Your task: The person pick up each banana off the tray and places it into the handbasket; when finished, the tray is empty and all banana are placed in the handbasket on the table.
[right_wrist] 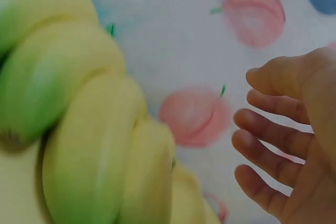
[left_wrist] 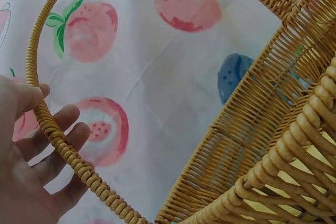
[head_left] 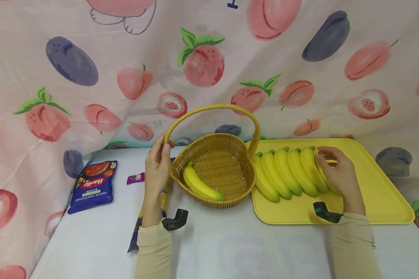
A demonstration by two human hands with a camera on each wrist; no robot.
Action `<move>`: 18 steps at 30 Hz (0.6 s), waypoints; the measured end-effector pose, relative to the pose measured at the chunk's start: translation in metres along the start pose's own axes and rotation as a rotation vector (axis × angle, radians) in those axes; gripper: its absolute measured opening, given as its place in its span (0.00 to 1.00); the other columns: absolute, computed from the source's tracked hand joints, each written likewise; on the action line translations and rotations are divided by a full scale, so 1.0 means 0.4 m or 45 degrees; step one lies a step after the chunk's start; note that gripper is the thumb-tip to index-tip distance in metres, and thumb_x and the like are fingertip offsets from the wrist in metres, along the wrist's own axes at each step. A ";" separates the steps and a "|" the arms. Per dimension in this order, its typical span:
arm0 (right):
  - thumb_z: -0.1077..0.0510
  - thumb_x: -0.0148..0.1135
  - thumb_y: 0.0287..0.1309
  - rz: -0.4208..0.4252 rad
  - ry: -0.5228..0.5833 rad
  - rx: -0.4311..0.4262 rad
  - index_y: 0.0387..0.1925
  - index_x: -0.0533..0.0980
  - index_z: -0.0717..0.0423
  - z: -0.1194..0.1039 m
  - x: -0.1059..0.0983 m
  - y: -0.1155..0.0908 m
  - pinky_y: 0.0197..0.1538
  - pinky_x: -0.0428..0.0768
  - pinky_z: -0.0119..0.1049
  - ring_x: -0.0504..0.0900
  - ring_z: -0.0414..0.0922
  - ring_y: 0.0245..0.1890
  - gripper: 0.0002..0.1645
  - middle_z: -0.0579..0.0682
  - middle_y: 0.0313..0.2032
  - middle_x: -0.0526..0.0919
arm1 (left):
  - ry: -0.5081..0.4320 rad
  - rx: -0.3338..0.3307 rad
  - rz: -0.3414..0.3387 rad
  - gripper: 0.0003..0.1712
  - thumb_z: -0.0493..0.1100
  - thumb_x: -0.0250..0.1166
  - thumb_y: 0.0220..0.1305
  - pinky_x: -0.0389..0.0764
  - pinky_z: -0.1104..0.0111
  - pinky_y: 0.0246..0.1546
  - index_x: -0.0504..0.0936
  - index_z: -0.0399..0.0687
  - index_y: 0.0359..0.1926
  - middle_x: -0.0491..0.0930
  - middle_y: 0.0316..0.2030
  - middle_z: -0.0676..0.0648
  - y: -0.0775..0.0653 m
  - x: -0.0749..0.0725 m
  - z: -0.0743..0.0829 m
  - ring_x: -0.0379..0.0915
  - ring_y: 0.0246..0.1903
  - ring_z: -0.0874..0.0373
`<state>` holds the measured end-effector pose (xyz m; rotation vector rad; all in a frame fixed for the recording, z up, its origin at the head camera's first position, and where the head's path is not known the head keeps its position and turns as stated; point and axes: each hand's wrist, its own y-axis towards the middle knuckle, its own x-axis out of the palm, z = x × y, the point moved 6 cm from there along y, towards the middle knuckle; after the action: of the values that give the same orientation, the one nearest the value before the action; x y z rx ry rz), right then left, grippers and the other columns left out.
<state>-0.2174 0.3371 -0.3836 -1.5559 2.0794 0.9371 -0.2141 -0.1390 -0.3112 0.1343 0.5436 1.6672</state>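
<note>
My left hand (head_left: 157,170) holds the left side of the wicker basket's handle (left_wrist: 73,158), thumb on one side and fingers behind it. The basket (head_left: 214,159) is tilted, its opening toward me, and one yellow banana (head_left: 199,185) lies inside along the lower left wall. A row of several bananas (head_left: 290,172) with greenish lower ends lies on a yellow tray (head_left: 380,193), just right of the basket. My right hand (head_left: 340,174) hovers by the rightmost banana, partly covering it. In the right wrist view, that hand's fingers (right_wrist: 278,129) are loosely bent, apart from the bananas, holding nothing.
A blue Barilla pouch (head_left: 93,186) lies at the left of the white table (head_left: 251,252). Near it is a small purple packet (head_left: 135,178). A long blue and yellow packet (head_left: 165,199) lies partly under my left forearm. Fruit-printed cloth (head_left: 202,89) hangs behind.
</note>
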 end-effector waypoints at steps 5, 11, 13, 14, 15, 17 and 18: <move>0.49 0.52 0.66 -0.016 -0.023 0.092 0.62 0.66 0.65 0.067 -0.003 0.000 0.46 0.68 0.34 0.71 0.43 0.48 0.30 0.65 0.55 0.70 | 0.003 -0.002 0.000 0.22 0.38 0.47 0.73 0.67 0.77 0.34 0.67 0.43 0.65 0.76 0.48 0.34 0.001 -0.002 -0.001 0.71 0.44 0.58; 0.45 0.49 0.66 -0.101 -0.035 0.218 0.68 0.55 0.69 0.127 0.025 -0.001 0.52 0.66 0.58 0.64 0.66 0.57 0.40 0.72 0.59 0.65 | -0.012 0.004 -0.002 0.22 0.38 0.47 0.72 0.68 0.78 0.36 0.67 0.41 0.65 0.75 0.48 0.33 0.002 -0.001 -0.002 0.72 0.50 0.46; 0.42 0.49 0.65 -0.129 -0.047 0.262 0.69 0.52 0.69 0.139 0.031 -0.002 0.55 0.66 0.60 0.63 0.67 0.58 0.44 0.73 0.60 0.63 | -0.012 -0.001 -0.003 0.23 0.38 0.46 0.72 0.67 0.78 0.35 0.67 0.42 0.66 0.75 0.48 0.33 0.003 0.000 -0.003 0.72 0.50 0.46; 0.42 0.48 0.65 -0.145 -0.045 0.278 0.69 0.51 0.70 0.143 0.033 -0.002 0.56 0.66 0.61 0.62 0.68 0.59 0.45 0.75 0.60 0.61 | -0.012 -0.003 -0.002 0.23 0.38 0.46 0.72 0.67 0.78 0.35 0.67 0.42 0.66 0.75 0.48 0.33 0.002 -0.001 -0.003 0.72 0.50 0.46; 0.41 0.48 0.65 -0.159 -0.049 0.298 0.69 0.50 0.71 0.147 0.034 -0.002 0.56 0.65 0.62 0.62 0.69 0.59 0.46 0.75 0.60 0.61 | -0.011 -0.007 -0.002 0.23 0.38 0.46 0.73 0.67 0.78 0.34 0.67 0.42 0.66 0.76 0.48 0.34 0.002 0.000 -0.003 0.72 0.49 0.46; 0.41 0.47 0.64 -0.192 -0.048 0.340 0.69 0.49 0.73 0.156 0.036 -0.005 0.58 0.64 0.64 0.61 0.71 0.59 0.47 0.77 0.60 0.59 | -0.008 -0.015 -0.001 0.23 0.38 0.46 0.73 0.67 0.77 0.34 0.67 0.42 0.66 0.76 0.48 0.34 0.001 0.000 -0.002 0.71 0.49 0.48; 0.40 0.46 0.65 -0.217 -0.056 0.362 0.69 0.48 0.73 0.161 0.036 -0.007 0.58 0.63 0.64 0.60 0.72 0.59 0.48 0.78 0.61 0.59 | -0.004 -0.018 -0.001 0.23 0.38 0.46 0.73 0.67 0.77 0.33 0.67 0.43 0.66 0.76 0.48 0.34 0.001 0.000 -0.002 0.71 0.48 0.49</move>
<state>-0.2251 0.3721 -0.4392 -1.5176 1.9167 0.5818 -0.2147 -0.1394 -0.3117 0.1266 0.5291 1.6696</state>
